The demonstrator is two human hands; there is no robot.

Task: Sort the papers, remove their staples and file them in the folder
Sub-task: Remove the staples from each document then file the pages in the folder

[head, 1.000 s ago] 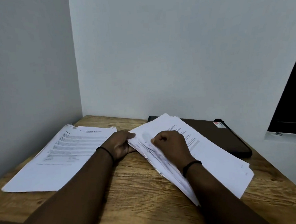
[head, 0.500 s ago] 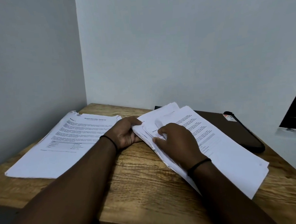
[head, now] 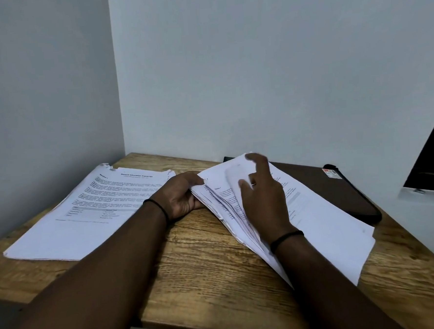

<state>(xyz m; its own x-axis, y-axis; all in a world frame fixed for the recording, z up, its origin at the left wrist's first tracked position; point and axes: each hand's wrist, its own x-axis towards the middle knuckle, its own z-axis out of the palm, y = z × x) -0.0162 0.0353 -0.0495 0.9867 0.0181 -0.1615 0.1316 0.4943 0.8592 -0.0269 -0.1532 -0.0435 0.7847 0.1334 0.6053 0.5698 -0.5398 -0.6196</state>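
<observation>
The left hand, in the middle of the frame, pinches the near-left corner of the fanned pile of papers between thumb and fingers and keeps it down on the desk. The right hand is just right of it, above the same pile. Half a second ago this hand lay curled low on the top sheets; now its fingers are spread and raised, and a top sheet curls up under them. I judge that the person is leafing through the pile, so the sorting is in progress and no staple is removed yet.

A second pile, the sorted papers, lies flat at the left of the frame, well apart from the hands. The dark brown folder lies closed at the right, behind the fanned pile and partly under it.

The raised fingers are blurred, so I cannot tell if they pinch the sheet or only push it. No staple is visible; the corners are too small or covered. A dark shape at the right edge is cut off.
</observation>
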